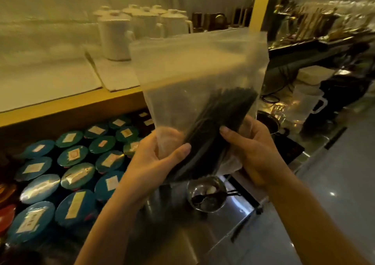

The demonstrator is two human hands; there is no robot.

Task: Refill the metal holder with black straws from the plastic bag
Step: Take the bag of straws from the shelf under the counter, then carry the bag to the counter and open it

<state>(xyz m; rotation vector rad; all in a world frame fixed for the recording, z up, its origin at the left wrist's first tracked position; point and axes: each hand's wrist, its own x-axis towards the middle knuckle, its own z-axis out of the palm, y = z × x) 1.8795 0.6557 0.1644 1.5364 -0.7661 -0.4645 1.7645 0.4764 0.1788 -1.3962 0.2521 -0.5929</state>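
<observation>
Centrally, the plastic bag [194, 67] was held upright above the steel counter [203, 248] by 2 hands, its top edge raised in front of the shelf [60, 100]. The black straws [221, 120] were gathered in a tilted bundle inside the bag's lower right part, their lower ends sunk between the 2 hands. The left hand [160, 161] was wrapped round the bag's lower left corner. Its thumb was pressed on the front of the plastic just beside the bundle, and its fingers [168, 140] were seen through the film behind. The right hand [255, 149] was closed on the bag's lower right side, its thumb laid against the straws through the plastic. Directly below the bag's bottom, a small metal cup [207, 195] was stood on the counter, with pale pieces and a dark spoon-like thing inside. A second metal pot [267, 122] was partly hidden behind the right hand; which of the 2 was the holder could not be told. Round teal-lidded tins [71, 163] were packed at the left, and white lidded jugs [142, 27] were ranged on the shelf.
</observation>
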